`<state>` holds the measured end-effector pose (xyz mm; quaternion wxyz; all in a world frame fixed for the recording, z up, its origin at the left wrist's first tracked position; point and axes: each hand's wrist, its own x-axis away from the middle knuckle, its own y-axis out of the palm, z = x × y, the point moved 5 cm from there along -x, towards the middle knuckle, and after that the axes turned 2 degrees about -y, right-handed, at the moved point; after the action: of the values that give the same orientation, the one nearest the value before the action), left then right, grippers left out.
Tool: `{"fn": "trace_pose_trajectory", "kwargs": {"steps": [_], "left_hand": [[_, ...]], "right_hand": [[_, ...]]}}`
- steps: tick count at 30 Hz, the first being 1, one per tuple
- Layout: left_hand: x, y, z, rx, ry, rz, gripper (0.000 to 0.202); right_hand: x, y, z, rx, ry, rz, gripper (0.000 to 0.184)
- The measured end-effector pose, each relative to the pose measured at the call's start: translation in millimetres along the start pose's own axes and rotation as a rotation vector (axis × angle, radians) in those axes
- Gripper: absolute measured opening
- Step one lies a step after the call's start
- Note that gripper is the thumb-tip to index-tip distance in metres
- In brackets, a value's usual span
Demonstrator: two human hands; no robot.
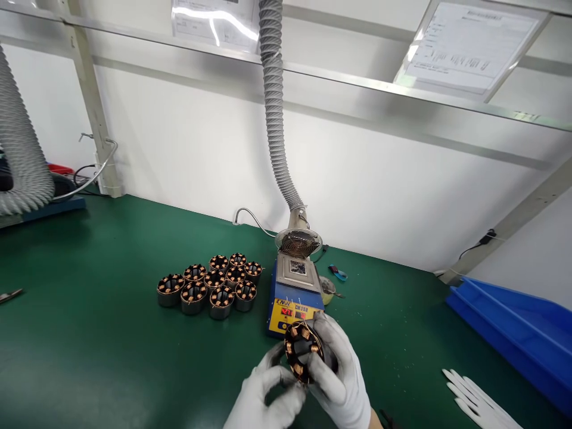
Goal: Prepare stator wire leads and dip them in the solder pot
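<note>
Both my hands wear white gloves and hold one round motor stator (pixel 301 351) with copper windings, tilted so its open face shows. My right hand (pixel 339 372) wraps its right side. My left hand (pixel 263 396) pinches its lower left edge. Just behind it stands a blue and yellow solder pot (pixel 295 292) with a red digit display. A cluster of several more stators (pixel 210 283) sits on the green mat (pixel 89 333) to the left of the pot.
A grey ribbed fume hose (pixel 274 119) ends in a round intake above the pot. A blue bin (pixel 518 333) lies at the right, spare white gloves (pixel 473 399) in front of it. Small blue cutters (pixel 338 273) lie behind the pot.
</note>
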<state>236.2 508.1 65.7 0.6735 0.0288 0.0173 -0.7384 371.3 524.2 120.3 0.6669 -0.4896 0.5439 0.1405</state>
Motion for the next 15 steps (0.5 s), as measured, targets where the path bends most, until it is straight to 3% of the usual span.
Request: {"fn": "trace_pose_trajectory", "kwargs": {"steps": [3, 10, 12, 15], "left_hand": [[-3, 4.3, 6, 0.183, 0.041, 0.017, 0.04], [-3, 9.7, 0, 0.333, -0.093, 0.021, 0.045], [-5, 7.5, -7, 0.372, -0.135, 0.028, 0.044], [-6, 3.9, -23, 0.427, -0.212, 0.017, 0.047]], "right_hand": [[2, -3, -7, 0.06, -0.115, -0.016, 0.06], [4, 0, -12, 0.143, -0.164, -0.098, 0.051], [0, 3, -9, 0.093, -0.136, -0.159, 0.053], [-10, 11, 1, -0.152, 0.057, -0.383, 0.058]]}}
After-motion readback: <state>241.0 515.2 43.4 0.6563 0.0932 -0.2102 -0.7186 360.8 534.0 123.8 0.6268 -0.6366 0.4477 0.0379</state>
